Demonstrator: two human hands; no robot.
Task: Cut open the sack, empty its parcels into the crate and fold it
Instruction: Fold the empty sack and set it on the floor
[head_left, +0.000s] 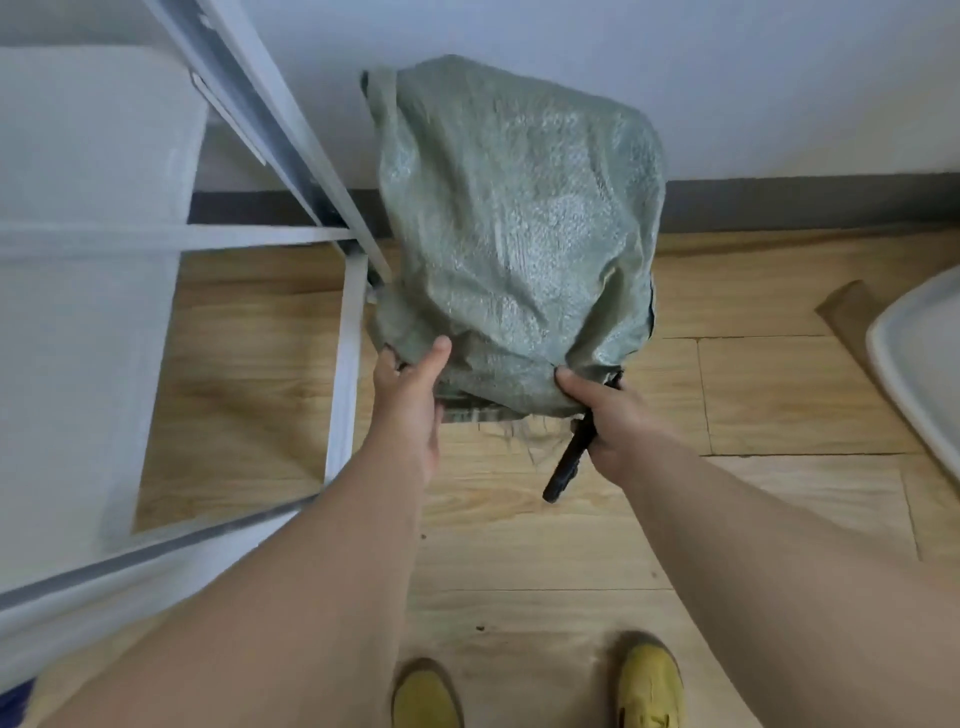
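**A:** Two hands are on the sack (514, 228), both at its near edge. What worries you, going from the left of it across?

**B:** Left of the sack stands a pale metal rack (343, 332), and its upright post is just beside the sack's left side. If the sack swings that way, I judge the woven cloth could snag on the frame. Next, the left hand (410, 395): its grip looks shallow. The thumb lies on top of the cloth and the fingers are curled under the edge, so it is closed on a pinch of the sack and nothing more. A bulging load could pull that pinch free.

**A:** And the sack itself?

**B:** It is full and rounded, reaching from the hands toward the wall. I cannot tell whether it rests on the wooden floor (779, 395) or is lifted. Loose threads hang from its near edge, which suggests it may already be cut there; parcels could spill before it reaches a crate.

**A:** The right side?

**B:** The right hand (602, 410) is clenched on the sack's near right corner, and a dark tool (569, 462), probably the cutter, is held in the same fist, pointing down and away from the sack. Holding both at once is the risk: either may slip. Whether a blade is exposed I cannot tell. Right of the sack, well apart, a white rim (904, 364) shows, possibly the crate.
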